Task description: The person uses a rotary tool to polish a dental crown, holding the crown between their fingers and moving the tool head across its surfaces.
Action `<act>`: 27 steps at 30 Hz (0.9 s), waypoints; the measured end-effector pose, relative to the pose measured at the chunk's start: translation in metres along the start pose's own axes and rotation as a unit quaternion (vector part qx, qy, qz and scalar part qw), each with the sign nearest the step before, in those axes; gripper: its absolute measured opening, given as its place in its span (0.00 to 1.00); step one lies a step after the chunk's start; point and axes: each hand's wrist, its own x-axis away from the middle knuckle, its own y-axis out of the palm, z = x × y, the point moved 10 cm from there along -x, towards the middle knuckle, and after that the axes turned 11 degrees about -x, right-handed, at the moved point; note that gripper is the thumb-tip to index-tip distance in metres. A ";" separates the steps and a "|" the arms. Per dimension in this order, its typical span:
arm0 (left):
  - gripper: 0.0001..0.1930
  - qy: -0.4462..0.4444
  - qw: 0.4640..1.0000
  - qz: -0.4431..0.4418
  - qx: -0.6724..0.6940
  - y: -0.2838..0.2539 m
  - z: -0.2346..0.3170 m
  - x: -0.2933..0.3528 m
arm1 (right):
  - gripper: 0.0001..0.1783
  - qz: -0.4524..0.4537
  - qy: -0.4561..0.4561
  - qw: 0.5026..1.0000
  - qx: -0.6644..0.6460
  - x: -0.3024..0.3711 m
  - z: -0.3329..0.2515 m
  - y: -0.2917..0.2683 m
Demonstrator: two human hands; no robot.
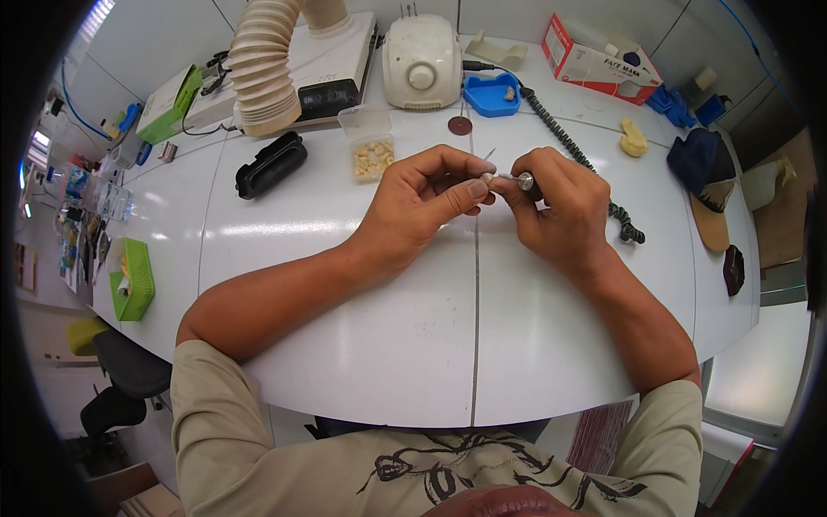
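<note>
Over the middle of the white table, my left hand [424, 196] pinches a small pale tooth-shaped piece [488, 180] between thumb and fingers. A thin metal pin shows beside its fingertips. My right hand [566, 200] is closed round a rotary handpiece [526, 181] with a metal nose and dark body. The handpiece's slim tip points left and meets the small piece, or nearly so; exact contact is too small to tell. Just beyond my left hand, a clear plastic box [372, 160] with its lid up holds several similar cream-coloured pieces.
A white control unit [421, 65] with a knob stands at the back, its black coiled cord [560, 129] running past my right hand. Nearby are a blue tray [492, 94], a dark red disc [460, 126], a black case [271, 165], a ribbed hose [265, 69] and a cap [705, 177].
</note>
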 end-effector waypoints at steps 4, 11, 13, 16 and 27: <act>0.12 -0.015 1.000 0.008 -0.014 -0.002 -0.001 0.000 | 0.18 -0.006 0.001 1.000 0.011 -0.002 0.000 0.001; 0.12 0.011 1.000 0.025 0.015 -0.007 0.001 -0.001 | 0.23 -0.025 0.006 0.998 0.060 -0.003 0.007 0.001; 0.11 -0.010 1.000 0.024 -0.011 -0.005 0.003 -0.001 | 0.24 -0.024 0.007 0.998 0.054 -0.004 0.011 -0.001; 0.10 -0.011 1.000 0.021 -0.020 -0.005 0.000 -0.001 | 0.25 -0.050 0.003 0.996 0.079 -0.001 0.016 0.003; 0.11 -0.002 1.000 -0.005 0.008 -0.008 -0.006 -0.004 | 0.24 -0.071 0.007 0.994 0.079 0.003 0.018 0.011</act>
